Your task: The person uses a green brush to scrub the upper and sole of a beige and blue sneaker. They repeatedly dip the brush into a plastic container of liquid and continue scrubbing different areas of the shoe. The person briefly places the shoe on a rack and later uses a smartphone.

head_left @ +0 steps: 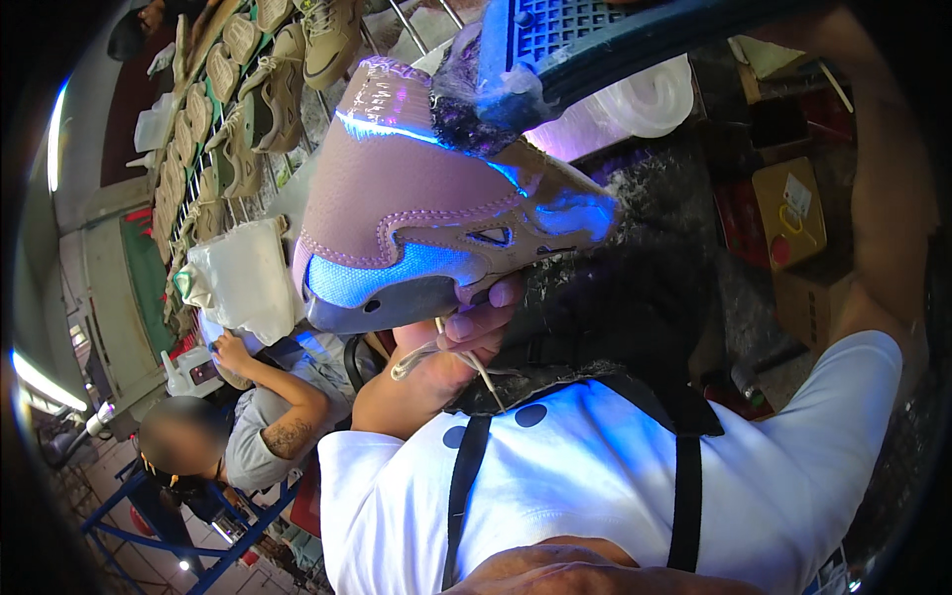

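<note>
A pinkish-beige shoe upper (407, 193) fills the centre, tilted, with bluish light along its edges and panels. At its lower side shows a grey, smooth part with a round hole (382, 305). My left hand (481, 322) is closed around the upper's lower side, and a pale lace (421, 359) hangs over my fingers. Touching or overlapping the upper's top edge is a blue plastic piece (555, 40) with a grid surface and a dark, crusty end. My right arm reaches up along the right side. Of my right hand (623, 2), only a sliver shows at the top edge; its grip is hidden.
Shoes (281, 84) and beige soles (198, 109) line a rack at the upper left. A translucent container (248, 273) stands beside the upper. Left of me, a co-worker in a grey shirt (260, 441) reaches toward a white bottle (177, 375). Boxes (793, 213) sit at the right.
</note>
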`<state>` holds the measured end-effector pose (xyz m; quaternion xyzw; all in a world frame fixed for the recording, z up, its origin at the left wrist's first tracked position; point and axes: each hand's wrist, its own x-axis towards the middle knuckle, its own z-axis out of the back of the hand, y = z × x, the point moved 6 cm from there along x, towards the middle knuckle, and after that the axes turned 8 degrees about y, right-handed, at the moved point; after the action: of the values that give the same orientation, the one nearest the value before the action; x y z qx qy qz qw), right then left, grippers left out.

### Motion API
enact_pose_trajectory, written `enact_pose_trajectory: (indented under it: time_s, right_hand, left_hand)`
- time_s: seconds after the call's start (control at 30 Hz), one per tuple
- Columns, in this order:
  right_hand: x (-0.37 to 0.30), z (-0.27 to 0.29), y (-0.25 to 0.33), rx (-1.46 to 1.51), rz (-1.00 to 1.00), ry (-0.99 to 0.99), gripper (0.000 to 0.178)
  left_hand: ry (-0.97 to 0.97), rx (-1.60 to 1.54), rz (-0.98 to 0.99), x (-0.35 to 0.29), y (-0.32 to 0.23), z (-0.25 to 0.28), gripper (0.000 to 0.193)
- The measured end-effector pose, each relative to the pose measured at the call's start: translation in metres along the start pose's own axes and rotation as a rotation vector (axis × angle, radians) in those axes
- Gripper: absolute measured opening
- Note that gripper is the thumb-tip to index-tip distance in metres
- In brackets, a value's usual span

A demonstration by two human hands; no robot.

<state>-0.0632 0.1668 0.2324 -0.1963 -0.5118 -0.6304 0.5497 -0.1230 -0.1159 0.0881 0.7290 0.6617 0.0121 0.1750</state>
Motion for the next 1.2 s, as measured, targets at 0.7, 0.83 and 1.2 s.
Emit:
enact_pose_trajectory:
  time_s: [0.7,0.83,1.2]
  right_hand:
    - [-0.036,-0.049,0.006,-0.063,-0.406,-0.057,0.035]
    - [-0.070,-0.053,0.013,-0.210,-0.947,-0.294,0.029]
    - [-0.013,-0.150,-0.024,-0.137,-0.647,-0.937,0.023]
  left_hand:
    - [0.164,-0.117,0.230,0.014,0.014,0.024,0.048]
    - [0.207,-0.027,0.271,0.015,0.002,0.026,0.046]
    - [0.083,1.062,-0.250,-0.007,-0.078,-0.016,0.045]
